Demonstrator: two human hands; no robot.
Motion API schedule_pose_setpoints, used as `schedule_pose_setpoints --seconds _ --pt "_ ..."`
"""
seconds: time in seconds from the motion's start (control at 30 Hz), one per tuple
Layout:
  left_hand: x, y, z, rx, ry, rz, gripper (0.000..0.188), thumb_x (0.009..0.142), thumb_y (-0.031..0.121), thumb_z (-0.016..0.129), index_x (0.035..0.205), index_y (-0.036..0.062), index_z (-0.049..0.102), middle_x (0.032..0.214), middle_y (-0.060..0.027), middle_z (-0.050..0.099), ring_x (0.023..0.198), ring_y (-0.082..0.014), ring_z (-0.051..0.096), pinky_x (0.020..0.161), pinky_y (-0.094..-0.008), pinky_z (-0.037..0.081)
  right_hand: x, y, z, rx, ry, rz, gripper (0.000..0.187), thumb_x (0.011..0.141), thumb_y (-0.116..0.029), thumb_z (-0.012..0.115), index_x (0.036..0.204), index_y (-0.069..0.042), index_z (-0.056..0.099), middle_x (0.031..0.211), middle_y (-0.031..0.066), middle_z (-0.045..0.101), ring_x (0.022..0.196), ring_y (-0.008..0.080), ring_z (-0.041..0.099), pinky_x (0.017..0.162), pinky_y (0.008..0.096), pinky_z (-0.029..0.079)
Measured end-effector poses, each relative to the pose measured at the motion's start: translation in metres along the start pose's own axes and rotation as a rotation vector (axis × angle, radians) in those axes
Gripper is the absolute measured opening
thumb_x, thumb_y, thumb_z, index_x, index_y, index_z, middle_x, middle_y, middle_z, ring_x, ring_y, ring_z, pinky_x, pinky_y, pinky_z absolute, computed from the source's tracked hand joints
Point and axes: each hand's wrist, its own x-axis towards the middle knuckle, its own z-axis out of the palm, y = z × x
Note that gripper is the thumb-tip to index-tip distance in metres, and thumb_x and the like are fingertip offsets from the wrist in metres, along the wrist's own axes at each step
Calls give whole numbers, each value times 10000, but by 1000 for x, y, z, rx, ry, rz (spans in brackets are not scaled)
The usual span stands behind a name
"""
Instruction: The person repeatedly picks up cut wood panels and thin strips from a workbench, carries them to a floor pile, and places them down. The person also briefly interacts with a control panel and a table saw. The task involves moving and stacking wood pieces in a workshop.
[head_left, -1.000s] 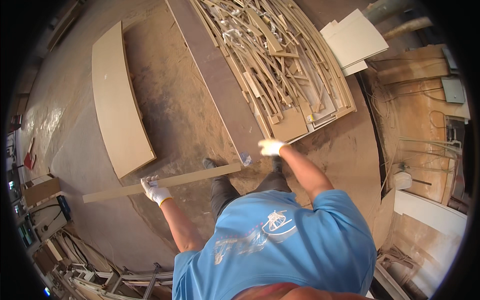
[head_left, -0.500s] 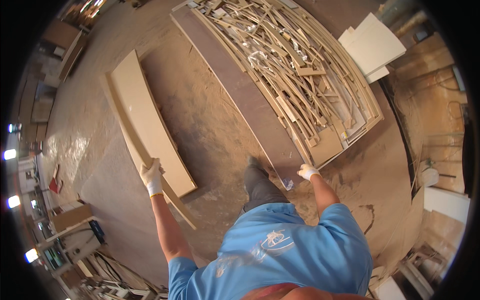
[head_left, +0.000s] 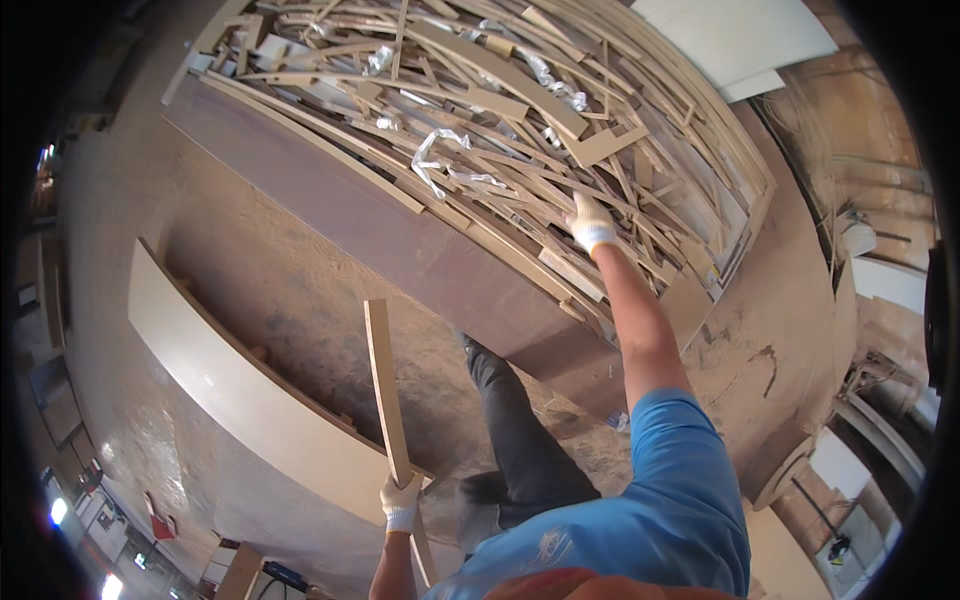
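Note:
My left hand, in a white glove, is closed around a long, narrow beige wooden strip. The strip stands tilted up in front of me, and its lower end passes below the hand. My right hand, also gloved, reaches over a large heap of wooden offcuts and is at or just above some thin strips. Its fingers are blurred and partly hidden among the wood, so whether they grip anything is unclear. Crumpled clear plastic wrap lies on the heap near that hand.
A long brown board runs along the near side of the heap. To the left a wide cream panel lies on the dusty floor. White sheets are stacked at the far right, and a red object lies at the lower left.
My view has turned and moved closer to the heap. My right hand has gone from the heap's near corner out over the strips. My left hand still holds its strip, now more upright.

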Motion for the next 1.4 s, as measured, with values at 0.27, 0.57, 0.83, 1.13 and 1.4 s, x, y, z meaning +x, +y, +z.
schedule_pose_setpoints --seconds 0.27,0.57,0.83,1.13,1.4 --pt "-21 3 -19 40 29 -137 267 768 241 770 873 17 671 647 -54 650 588 -131 641 577 -316 535 176 -19 -38 -294 248 89 757 866 -501 674 1462 -110 420 1528 189 436 1327 400 504 1070 511 437" --pt "-26 13 -43 122 1 -188 266 781 224 775 863 0 656 662 -72 657 562 -154 640 568 -316 522 137 -38 -127 -163 -54 87 641 809 -400 788 1319 -74 575 1332 232 600 1194 361 596 1030 437 466" --pt "16 39 -41 -107 -40 -100 189 826 106 758 916 6 625 687 -53 623 540 -128 599 557 -291 548 -45 0 -102 148 -15 96 770 721 -401 845 1316 -13 549 1242 236 609 1159 365 579 1024 441 455" --pt "43 36 -43 -150 -62 25 170 851 67 731 956 5 612 696 -58 622 552 -131 604 545 -295 544 -395 91 72 259 16 197 672 662 -235 832 1240 -59 538 1187 206 556 1123 429 551 939 505 468" --pt "23 -50 -48 -44 7 157 171 852 77 735 932 20 595 699 -51 613 556 -131 596 535 -284 527 -420 205 137 -214 42 310 641 727 -233 760 1309 -79 539 1313 170 540 1193 383 523 1025 528 403"
